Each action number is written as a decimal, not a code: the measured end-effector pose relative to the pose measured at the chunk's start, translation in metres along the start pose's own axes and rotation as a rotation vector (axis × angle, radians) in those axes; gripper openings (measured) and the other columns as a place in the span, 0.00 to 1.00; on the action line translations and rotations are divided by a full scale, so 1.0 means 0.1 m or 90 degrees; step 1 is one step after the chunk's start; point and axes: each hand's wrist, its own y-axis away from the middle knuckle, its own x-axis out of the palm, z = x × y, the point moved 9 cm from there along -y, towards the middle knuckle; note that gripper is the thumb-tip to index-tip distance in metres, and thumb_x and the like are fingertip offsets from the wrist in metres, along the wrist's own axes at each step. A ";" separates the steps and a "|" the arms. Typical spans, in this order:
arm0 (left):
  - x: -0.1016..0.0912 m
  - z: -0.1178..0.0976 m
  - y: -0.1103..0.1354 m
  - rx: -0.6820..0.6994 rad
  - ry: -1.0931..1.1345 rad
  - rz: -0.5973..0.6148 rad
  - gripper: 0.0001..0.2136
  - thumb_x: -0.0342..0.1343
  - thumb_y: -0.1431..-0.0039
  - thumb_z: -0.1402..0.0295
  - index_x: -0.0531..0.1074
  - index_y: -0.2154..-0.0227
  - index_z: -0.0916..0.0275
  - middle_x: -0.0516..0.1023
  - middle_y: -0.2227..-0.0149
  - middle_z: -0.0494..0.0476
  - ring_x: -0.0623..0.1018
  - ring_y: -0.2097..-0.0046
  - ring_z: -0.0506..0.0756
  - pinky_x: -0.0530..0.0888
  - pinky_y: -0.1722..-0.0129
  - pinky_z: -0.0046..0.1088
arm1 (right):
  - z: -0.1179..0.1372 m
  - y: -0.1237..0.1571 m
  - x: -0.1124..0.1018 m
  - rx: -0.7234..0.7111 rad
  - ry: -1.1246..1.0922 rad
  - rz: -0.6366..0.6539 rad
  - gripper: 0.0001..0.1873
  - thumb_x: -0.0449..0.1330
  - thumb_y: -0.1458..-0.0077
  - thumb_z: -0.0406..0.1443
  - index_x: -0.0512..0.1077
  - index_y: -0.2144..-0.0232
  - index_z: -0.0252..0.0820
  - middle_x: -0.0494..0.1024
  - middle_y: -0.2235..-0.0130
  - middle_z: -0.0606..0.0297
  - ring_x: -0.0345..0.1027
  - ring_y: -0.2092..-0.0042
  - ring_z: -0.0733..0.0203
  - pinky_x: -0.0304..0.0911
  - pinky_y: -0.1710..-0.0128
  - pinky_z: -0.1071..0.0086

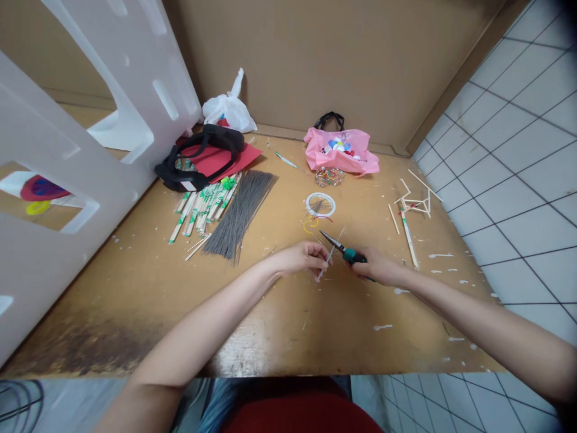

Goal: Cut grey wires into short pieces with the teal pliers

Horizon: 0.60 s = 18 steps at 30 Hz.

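Note:
My left hand (303,257) is closed in a pinch on a thin pale stick (325,264) held low over the brown table (135,282). My right hand (378,267) grips the green handle of long-nosed pliers (341,246), whose dark jaws point up and left, just above the stick. The two hands are close together at the table's middle.
A bundle of grey wires (241,213) and several green-wrapped chopsticks (202,207) lie left of centre. A wire coil (320,204), a pink bag (341,151), a black strap (201,157) on red paper, a white bag (229,108) and a stick frame (417,201) sit farther back. White panel (67,162) at left.

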 end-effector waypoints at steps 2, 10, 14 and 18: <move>-0.01 0.00 -0.01 0.009 -0.030 -0.009 0.09 0.60 0.55 0.70 0.68 0.71 0.68 0.71 0.78 0.49 0.72 0.78 0.47 0.73 0.76 0.26 | -0.01 -0.03 0.01 -0.006 0.001 0.001 0.05 0.50 0.60 0.34 0.63 0.76 0.40 0.64 0.82 0.70 0.57 0.78 0.67 0.49 0.79 0.73; -0.01 0.04 -0.05 0.021 -0.141 -0.068 0.02 0.53 0.52 0.75 0.64 0.74 0.66 0.67 0.81 0.46 0.69 0.79 0.46 0.72 0.78 0.24 | -0.04 -0.22 -0.02 -0.058 0.077 -0.009 0.07 0.50 0.61 0.34 0.64 0.75 0.39 0.64 0.76 0.69 0.57 0.72 0.64 0.50 0.73 0.72; -0.03 0.05 -0.06 0.026 -0.141 -0.074 0.02 0.52 0.52 0.75 0.64 0.75 0.66 0.66 0.81 0.46 0.69 0.79 0.45 0.72 0.78 0.24 | 0.02 -0.24 -0.04 -0.066 0.124 -0.043 0.04 0.50 0.58 0.35 0.63 0.77 0.40 0.61 0.77 0.70 0.55 0.72 0.65 0.50 0.73 0.72; -0.04 0.05 -0.06 0.030 -0.143 -0.068 0.02 0.52 0.52 0.74 0.64 0.74 0.66 0.67 0.80 0.46 0.69 0.79 0.45 0.72 0.77 0.23 | 0.08 -0.20 -0.09 -0.037 0.168 -0.082 0.08 0.51 0.54 0.38 0.64 0.79 0.39 0.62 0.78 0.69 0.54 0.74 0.66 0.48 0.75 0.72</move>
